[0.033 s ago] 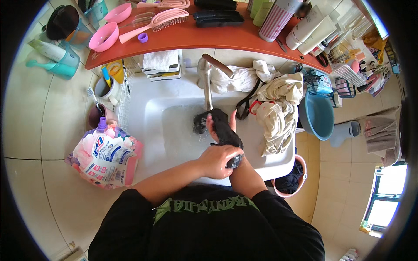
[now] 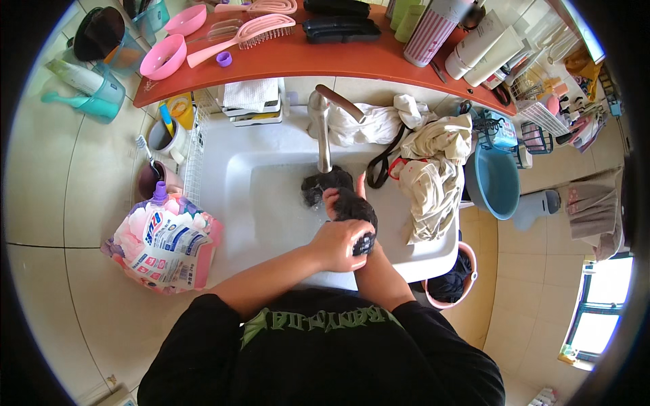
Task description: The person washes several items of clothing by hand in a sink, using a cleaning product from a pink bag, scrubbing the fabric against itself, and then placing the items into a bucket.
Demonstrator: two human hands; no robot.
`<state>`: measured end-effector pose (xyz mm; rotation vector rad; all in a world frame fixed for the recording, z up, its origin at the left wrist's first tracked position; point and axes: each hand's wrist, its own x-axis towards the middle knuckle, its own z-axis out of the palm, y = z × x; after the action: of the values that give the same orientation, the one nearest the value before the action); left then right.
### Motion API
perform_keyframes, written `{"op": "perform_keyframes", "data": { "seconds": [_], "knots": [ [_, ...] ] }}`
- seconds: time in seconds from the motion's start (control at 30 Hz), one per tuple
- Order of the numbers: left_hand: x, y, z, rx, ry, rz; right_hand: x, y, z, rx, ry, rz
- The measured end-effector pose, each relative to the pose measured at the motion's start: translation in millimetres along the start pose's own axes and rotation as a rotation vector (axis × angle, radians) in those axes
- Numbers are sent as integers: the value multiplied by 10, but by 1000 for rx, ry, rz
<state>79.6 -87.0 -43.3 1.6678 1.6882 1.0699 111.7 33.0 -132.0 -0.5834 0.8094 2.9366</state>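
Note:
A wet black cloth lies under the tap's spout, partly in the water of the white sink. My left hand is closed around its near end, close to my right wrist; a patch of pale print shows there. Beneath the cloth, my right hand curls its fingers up around it, with one finger stretched along the far side. Most of the right palm is hidden by the cloth. The metal tap rises just beyond both hands.
Cream fabric with a dark strap lies on the sink's right rim. A floral detergent pouch stands left, by cups. Brushes and bottles fill a red shelf above. At right are a blue basin and a pink bucket holding dark fabric.
My left hand has moved slightly up and away from me along the black cloth, bunching it closer to my right fingers. The rest of the scene looks the same.

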Motion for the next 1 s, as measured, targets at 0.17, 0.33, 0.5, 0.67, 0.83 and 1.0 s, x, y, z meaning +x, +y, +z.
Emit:
{"op": "perform_keyframes", "data": {
  "seconds": [0.17, 0.33, 0.5, 0.67, 0.83, 1.0],
  "knots": [
    [176, -279, 135, 187, 267, -69, 43, 112, -389, -528, -142, -411],
    [252, -729, 140, 238, 452, -282, 105, -165, -721, -754, -67, -581],
    [-284, -1290, -303, 305, 130, -582, -294, -124, -69, -862, 242, -582],
    [-351, -1522, -372, 369, -427, -634, -227, -330, -346, -1263, 415, -609],
    [-53, -1303, -32, 371, -342, -635, 10, -211, -905, -729, 888, -916],
    [-78, -1326, 229, 298, -130, -762, 83, -253, -942, -506, 974, -627]
  ]
}}
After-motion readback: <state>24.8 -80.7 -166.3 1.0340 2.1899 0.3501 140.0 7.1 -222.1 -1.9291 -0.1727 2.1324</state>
